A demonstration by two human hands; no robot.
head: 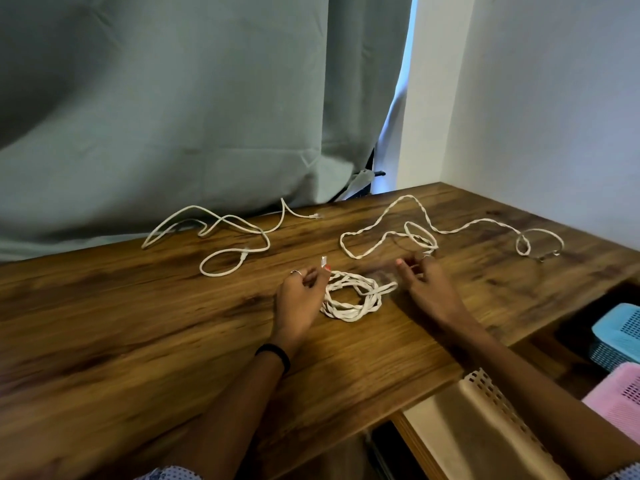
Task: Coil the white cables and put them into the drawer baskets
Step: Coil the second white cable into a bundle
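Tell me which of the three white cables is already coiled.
The coiled cable lying between the left hand and right hand, wound into a tight loop. The far-left cable and the far-right cable both lie loose and sprawled.

Left hand (298,299) pinches a coiled white cable (351,296) on the wooden table (138,323); right hand (427,285) blurred beside it.

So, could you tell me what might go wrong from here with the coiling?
The coil lies loose between the left hand and right hand, with nothing tying it, so it may spring open when lifted. The twisted cable behind it runs close to the right hand and could snag. The plug end sticking up by the left fingers could catch on the loops.
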